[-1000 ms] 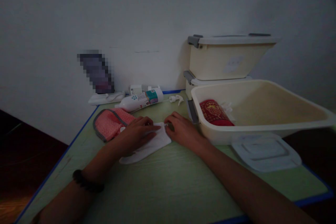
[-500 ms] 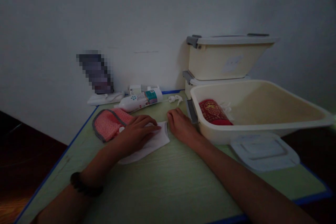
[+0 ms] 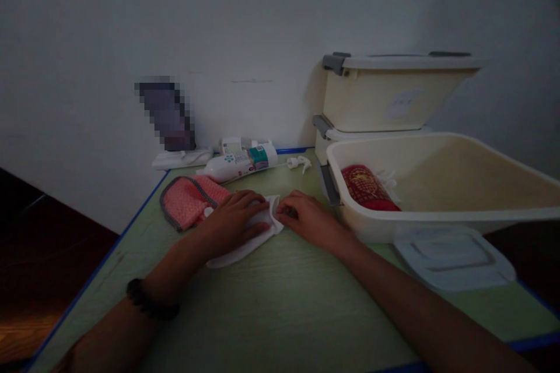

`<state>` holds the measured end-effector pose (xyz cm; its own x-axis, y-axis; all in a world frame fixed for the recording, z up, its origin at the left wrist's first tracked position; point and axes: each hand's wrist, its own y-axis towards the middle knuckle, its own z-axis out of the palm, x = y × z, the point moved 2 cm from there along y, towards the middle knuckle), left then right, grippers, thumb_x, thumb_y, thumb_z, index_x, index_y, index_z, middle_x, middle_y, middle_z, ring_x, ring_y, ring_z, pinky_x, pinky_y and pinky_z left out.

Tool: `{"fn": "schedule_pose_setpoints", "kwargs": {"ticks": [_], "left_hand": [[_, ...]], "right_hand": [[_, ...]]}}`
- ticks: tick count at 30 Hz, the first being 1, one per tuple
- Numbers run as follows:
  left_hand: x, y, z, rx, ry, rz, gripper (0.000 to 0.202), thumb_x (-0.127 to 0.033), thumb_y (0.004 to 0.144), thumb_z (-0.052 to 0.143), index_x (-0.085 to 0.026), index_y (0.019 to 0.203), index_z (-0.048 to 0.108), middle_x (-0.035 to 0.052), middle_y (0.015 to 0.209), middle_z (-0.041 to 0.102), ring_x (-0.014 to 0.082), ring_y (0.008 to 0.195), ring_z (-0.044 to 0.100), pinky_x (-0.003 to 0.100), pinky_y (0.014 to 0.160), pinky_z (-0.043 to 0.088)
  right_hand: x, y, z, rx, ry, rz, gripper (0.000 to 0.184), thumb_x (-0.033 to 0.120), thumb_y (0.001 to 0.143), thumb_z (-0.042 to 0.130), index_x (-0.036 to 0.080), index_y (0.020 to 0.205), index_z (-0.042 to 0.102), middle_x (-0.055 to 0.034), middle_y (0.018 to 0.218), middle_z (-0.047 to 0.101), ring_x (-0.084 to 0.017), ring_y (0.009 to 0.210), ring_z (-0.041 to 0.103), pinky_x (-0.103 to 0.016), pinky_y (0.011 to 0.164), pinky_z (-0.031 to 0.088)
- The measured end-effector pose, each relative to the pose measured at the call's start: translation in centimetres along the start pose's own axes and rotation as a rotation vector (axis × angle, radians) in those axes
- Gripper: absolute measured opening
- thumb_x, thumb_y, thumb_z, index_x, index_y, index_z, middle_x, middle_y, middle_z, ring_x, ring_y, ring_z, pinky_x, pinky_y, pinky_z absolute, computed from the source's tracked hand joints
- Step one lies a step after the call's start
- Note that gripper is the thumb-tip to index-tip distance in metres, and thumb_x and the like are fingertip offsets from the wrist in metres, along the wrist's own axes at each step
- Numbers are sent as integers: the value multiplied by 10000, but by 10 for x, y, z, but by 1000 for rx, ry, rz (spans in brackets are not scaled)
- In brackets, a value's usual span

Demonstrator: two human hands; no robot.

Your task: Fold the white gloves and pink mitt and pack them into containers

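A white cloth [image 3: 238, 253] lies on the green table, partly covered by my left hand [image 3: 238, 215]. That hand rests on the cloth with its fingers stretched and the thumb apart. My right hand [image 3: 301, 215] pinches the cloth's right edge, which is lifted and slightly folded there. A pink cloth [image 3: 188, 201] with a grey checked border lies just left of and behind my left hand. Behind both hands is a white bottle [image 3: 238, 164] on its side, and a white spray nozzle [image 3: 300, 163] lies to its right.
An open cream bin [image 3: 420, 221] holds a red item with gold print [image 3: 367, 186]. Behind it stand stacked lidded bins [image 3: 385, 99]. A translucent lid [image 3: 459, 256] lies at the bin's front. At the back left, a pixelated device [image 3: 168, 116] leans against the wall.
My right hand has moved onto the white cloth's right edge and pinched it, folding it up slightly. My left thumb now shows spread on the cloth. The view has shifted a little.
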<state>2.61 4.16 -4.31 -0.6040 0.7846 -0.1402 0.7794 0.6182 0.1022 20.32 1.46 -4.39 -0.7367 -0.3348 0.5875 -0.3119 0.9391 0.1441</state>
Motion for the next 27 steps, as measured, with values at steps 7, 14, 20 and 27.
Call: {"fn": "schedule_pose_setpoints", "kwargs": {"ticks": [7,14,20,27], "left_hand": [[2,-1,0,5,-22,4,361,-410,884,408,-199,1158,510,85,1225,507,238,1152,431,403,968,349],[4,-1,-1,43,-8,-32,417,-411,881,418,-181,1225,472,96,1263,492,245,1168,430,398,985,336],[5,-1,0,45,-22,-23,408,-387,880,433,-165,1220,478,103,1262,491,239,1162,441,377,983,340],[6,0,-1,62,-30,-30,421,-403,881,425,-174,1232,465,102,1277,476,239,1175,430,388,982,343]], "right_hand": [[3,3,3,26,76,-53,311,325,888,416,161,682,581,-7,693,518,-109,654,499,-229,596,360],[7,-1,-6,54,-37,31,208,270,779,542,163,606,498,14,606,501,-90,560,431,-221,520,281],[4,-1,-3,124,62,21,177,279,774,542,166,643,506,40,575,482,-78,530,419,-211,495,268],[-2,1,-2,150,80,50,211,279,733,580,171,584,478,53,540,459,-74,512,416,-211,477,270]]}}
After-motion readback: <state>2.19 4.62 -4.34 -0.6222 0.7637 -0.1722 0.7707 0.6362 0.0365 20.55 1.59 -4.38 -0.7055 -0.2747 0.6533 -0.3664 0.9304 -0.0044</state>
